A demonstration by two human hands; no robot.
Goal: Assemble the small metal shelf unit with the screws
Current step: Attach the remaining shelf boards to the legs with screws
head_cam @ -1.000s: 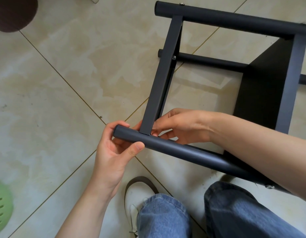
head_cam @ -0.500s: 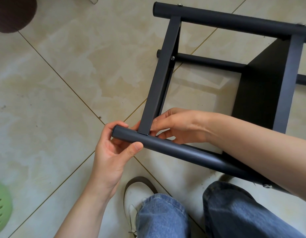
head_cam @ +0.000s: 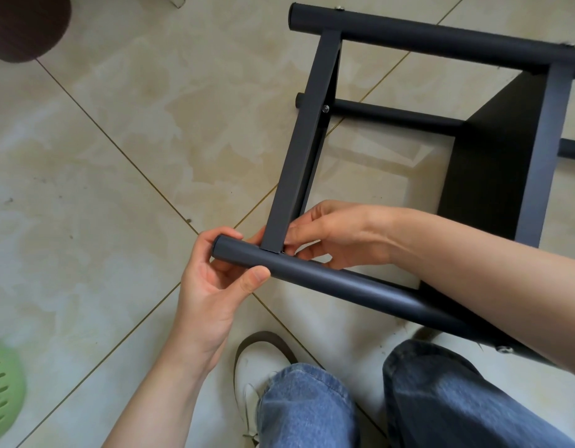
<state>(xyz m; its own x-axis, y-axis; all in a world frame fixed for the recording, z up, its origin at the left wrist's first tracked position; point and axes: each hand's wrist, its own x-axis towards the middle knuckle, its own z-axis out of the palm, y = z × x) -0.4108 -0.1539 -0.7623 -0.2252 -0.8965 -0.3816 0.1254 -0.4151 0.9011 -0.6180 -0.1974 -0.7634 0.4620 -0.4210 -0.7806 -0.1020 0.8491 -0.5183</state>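
Left hand (head_cam: pixel 215 286) grips the near end of the dark grey round metal tube (head_cam: pixel 312 273): thumb curled over the top, fingers wrapped underneath and behind, palm below the tube. The tube's long axis runs from that hand off to the right and slightly toward the person, passing under the right forearm.

Just right of the left-hand fingers, the dark grey flat metal crossbar (head_cam: pixel 299 150) butts onto the tube and runs away from the hands to the far dark grey round tube (head_cam: pixel 441 37). That joint is what the next move turns on. It sits between the two hands, touching distance from both, the right one nearer.

Right hand (head_cam: pixel 337 234) comes in from the right, fingers curled narrow, fingertips (head_cam: pixel 291 245) pinched at the inside corner of the joint, right against the crossbar foot. A small bright speck shows there, probably a screw or nut, too small to confirm. So I can't tell what it holds, if anything.

My read: hand-starting a fastener at this corner while the left hand steadies the tube. A silver screw head (head_cam: pixel 325 108) further along the crossbar is already in. Risk: tube rolling and holes drifting off line.

The black metal shelf panel (head_cam: pixel 492 163) lies beyond the right forearm.
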